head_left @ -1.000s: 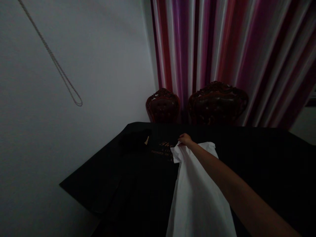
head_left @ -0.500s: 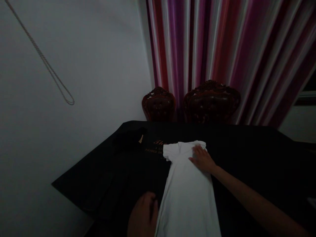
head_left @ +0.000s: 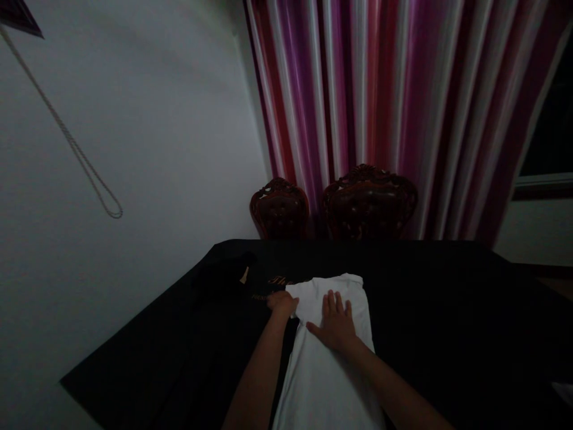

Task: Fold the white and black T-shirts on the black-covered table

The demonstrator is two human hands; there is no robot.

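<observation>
A white T-shirt [head_left: 329, 376] lies lengthwise on the black-covered table, its narrow top end away from me and its near end running out of the bottom of the view. My right hand [head_left: 336, 322] rests flat on its upper part, fingers spread. At the left edge, by the short sleeve, my left hand [head_left: 283, 303] is closed on the cloth, with the fingertips partly hidden.
The black table cover [head_left: 430, 334] bears gold lettering [head_left: 280, 280] beyond the shirt. A dark object with a gold-coloured tag [head_left: 244, 275] lies at the far left. Two carved chairs [head_left: 280, 209] stand behind, before a striped curtain [head_left: 358, 89]. A pale wall [head_left: 170, 149] borders the left.
My left hand has reached forward from the near left side to the shirt's sleeve. The right hand has shifted left across the shirt's upper part. The camera view has tilted up slightly.
</observation>
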